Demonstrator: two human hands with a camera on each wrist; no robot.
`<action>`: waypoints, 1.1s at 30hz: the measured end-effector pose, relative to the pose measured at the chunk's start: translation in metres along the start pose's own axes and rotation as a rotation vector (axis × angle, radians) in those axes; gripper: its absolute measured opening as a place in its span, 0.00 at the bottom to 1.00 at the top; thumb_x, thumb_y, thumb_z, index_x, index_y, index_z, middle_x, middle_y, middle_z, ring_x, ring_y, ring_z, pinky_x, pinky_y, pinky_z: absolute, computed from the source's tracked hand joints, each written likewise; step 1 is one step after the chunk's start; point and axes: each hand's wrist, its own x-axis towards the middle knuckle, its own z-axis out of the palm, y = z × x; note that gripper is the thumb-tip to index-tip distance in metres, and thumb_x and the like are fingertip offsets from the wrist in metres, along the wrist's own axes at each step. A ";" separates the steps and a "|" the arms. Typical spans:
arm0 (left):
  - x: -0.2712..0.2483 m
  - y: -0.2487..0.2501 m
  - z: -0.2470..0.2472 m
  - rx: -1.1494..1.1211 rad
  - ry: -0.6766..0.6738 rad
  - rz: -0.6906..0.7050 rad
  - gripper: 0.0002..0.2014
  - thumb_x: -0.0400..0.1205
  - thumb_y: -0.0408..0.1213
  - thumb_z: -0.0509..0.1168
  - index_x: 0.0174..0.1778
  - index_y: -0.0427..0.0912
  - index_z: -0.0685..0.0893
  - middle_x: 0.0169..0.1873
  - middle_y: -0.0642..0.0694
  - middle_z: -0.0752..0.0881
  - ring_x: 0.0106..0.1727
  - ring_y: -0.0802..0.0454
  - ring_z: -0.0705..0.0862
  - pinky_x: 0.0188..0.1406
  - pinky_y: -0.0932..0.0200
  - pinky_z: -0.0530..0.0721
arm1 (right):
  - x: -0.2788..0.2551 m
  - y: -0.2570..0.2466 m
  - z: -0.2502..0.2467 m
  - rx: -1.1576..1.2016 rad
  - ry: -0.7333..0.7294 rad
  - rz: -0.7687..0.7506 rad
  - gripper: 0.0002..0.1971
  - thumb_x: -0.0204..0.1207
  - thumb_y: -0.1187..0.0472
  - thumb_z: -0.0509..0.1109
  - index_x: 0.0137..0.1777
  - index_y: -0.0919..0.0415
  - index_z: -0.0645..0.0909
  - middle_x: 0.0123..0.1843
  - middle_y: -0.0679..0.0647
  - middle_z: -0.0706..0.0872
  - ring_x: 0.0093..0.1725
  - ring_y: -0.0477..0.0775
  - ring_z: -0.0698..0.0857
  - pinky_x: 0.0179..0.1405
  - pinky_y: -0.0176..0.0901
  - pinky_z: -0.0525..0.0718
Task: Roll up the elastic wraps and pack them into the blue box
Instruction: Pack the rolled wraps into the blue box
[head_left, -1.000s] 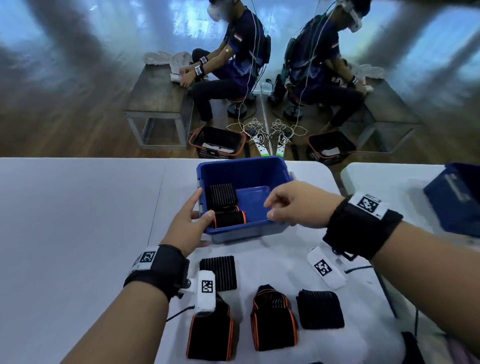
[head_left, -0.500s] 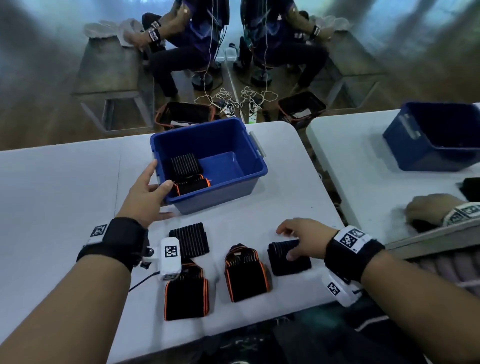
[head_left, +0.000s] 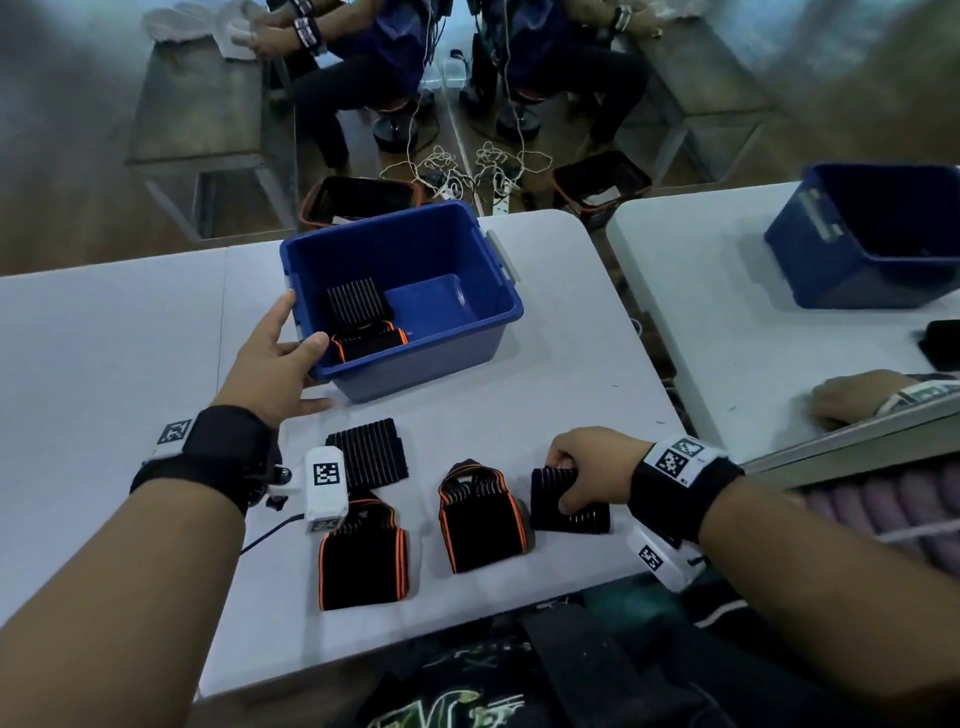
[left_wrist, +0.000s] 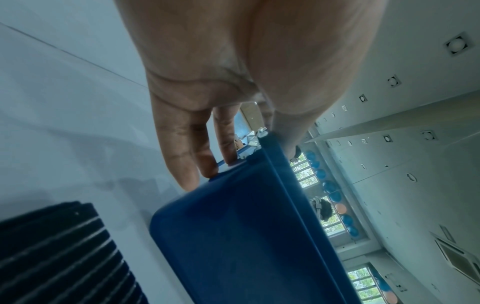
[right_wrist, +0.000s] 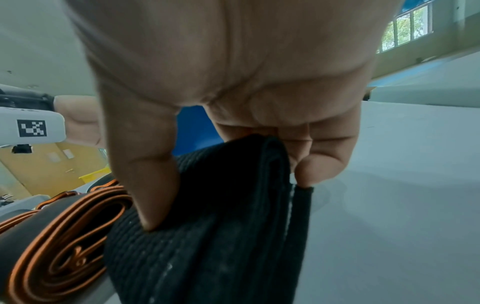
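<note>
The blue box (head_left: 498, 317) stands mid-table with a black ribbed wrap (head_left: 358, 301) and an orange-edged roll (head_left: 371, 343) inside. My left hand (head_left: 300, 326) cups its near left corner, fingers (left_wrist: 192, 164) straight along the wall, thumb lying on the rim. My right hand (head_left: 563, 480) pinches a folded black wrap (head_left: 576, 512) lying on the table at the right; in the right wrist view the thumb and curled fingers clamp this black wrap (right_wrist: 221, 236). Another black wrap (head_left: 371, 452) and two orange-edged wraps (head_left: 363, 556) (head_left: 480, 519) lie in front of the box.
A second blue box (head_left: 810, 260) stands on the neighbouring table (head_left: 701, 291) at the right, beside another person's hand (head_left: 852, 397) and a black item (head_left: 943, 343). A gap separates the two tables. Baskets and cables lie on the floor beyond the far edge.
My right hand left the box's front rim, came down to the rightmost black wrap and took hold of it. My left hand stayed at the box's corner.
</note>
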 end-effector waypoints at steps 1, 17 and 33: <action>0.000 0.000 0.000 0.003 0.000 0.002 0.31 0.89 0.37 0.62 0.84 0.69 0.61 0.63 0.37 0.87 0.52 0.44 0.87 0.52 0.37 0.89 | 0.000 -0.001 0.001 -0.003 -0.003 -0.004 0.19 0.63 0.52 0.83 0.51 0.49 0.80 0.44 0.40 0.77 0.47 0.48 0.80 0.45 0.43 0.82; -0.004 0.005 -0.001 0.023 0.006 0.019 0.32 0.89 0.38 0.63 0.85 0.67 0.60 0.56 0.40 0.87 0.47 0.50 0.85 0.58 0.31 0.87 | -0.003 -0.022 -0.033 0.142 0.061 -0.121 0.19 0.65 0.54 0.83 0.52 0.51 0.80 0.45 0.48 0.88 0.45 0.51 0.87 0.47 0.49 0.87; -0.005 0.003 -0.003 -0.019 -0.020 0.024 0.32 0.88 0.41 0.64 0.83 0.73 0.60 0.59 0.40 0.86 0.59 0.42 0.87 0.52 0.38 0.91 | 0.080 -0.174 -0.207 -0.378 0.187 -0.273 0.24 0.68 0.62 0.82 0.65 0.56 0.83 0.58 0.53 0.88 0.50 0.53 0.84 0.49 0.42 0.82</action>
